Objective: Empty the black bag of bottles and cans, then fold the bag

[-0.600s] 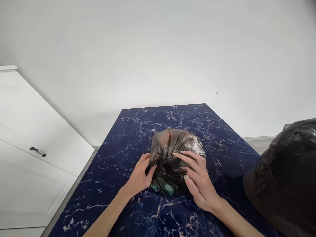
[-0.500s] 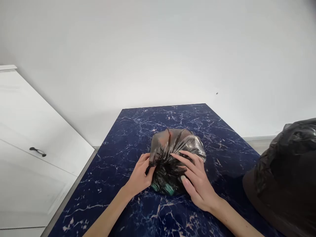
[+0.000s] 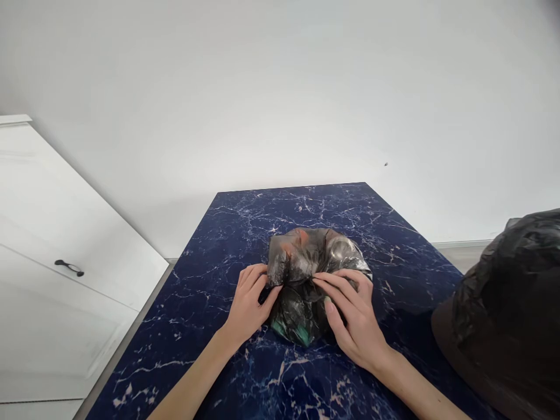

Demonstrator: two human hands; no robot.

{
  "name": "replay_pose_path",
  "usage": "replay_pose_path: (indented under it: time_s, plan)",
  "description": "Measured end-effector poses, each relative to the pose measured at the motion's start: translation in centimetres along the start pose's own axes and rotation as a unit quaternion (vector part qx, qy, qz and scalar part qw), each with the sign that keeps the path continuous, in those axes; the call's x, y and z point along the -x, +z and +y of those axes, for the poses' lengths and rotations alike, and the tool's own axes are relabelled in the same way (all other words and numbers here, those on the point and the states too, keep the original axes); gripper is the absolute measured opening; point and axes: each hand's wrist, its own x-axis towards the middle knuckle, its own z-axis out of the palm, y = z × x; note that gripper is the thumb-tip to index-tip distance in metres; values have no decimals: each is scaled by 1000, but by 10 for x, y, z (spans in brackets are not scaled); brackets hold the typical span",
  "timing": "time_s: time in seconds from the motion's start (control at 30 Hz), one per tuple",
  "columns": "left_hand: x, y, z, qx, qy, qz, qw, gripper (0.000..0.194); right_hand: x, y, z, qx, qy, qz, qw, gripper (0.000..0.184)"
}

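Note:
A filled black, see-through garbage bag (image 3: 301,256) rests on the table, with orange, silvery and green contents showing dimly through the film. At its left side my left hand (image 3: 249,297) is closed, thumb and fingers pinching the plastic. My right hand (image 3: 356,315) lies over the bag's right part, its fingers curled onto the gathered film in the middle and the thumb bent in below them. The bag's opening is bunched between both hands, and its exact edge cannot be made out.
The blue marble-patterned table (image 3: 280,210) reaches to a white wall (image 3: 280,99). On the right stands a brown bin (image 3: 450,338) lined with a black bag (image 3: 516,280). A white cabinet (image 3: 65,204) with a dark handle (image 3: 69,268) is at the left.
The bag's gathered folds have been drawn inward and look flatter, with more of the orange content showing. My left fingers moved slightly up and right; my right fingertips shifted slightly right.

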Motion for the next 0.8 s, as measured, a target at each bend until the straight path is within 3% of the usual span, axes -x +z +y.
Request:
replay_pose_path:
  time_s: [0.17,0.4,0.53,0.67,0.8]
  plan:
    - [-2,-1,-4,-13,-46,55,997,14,2,3,4,28,30,38,998,56]
    - [-4,-6,-13,62,-220,87,970,24,-3,2,10,38,122,95,987,52]
    - [-2,-6,-15,86,-266,92,956,25,-4,0,12,43,135,112,984,54]
    - [-2,-4,-11,64,-224,154,960,24,-6,-1,8,48,120,116,985,54]
    - [-3,-8,3,-32,-57,232,971,35,-7,-4,1,61,45,135,988,58]
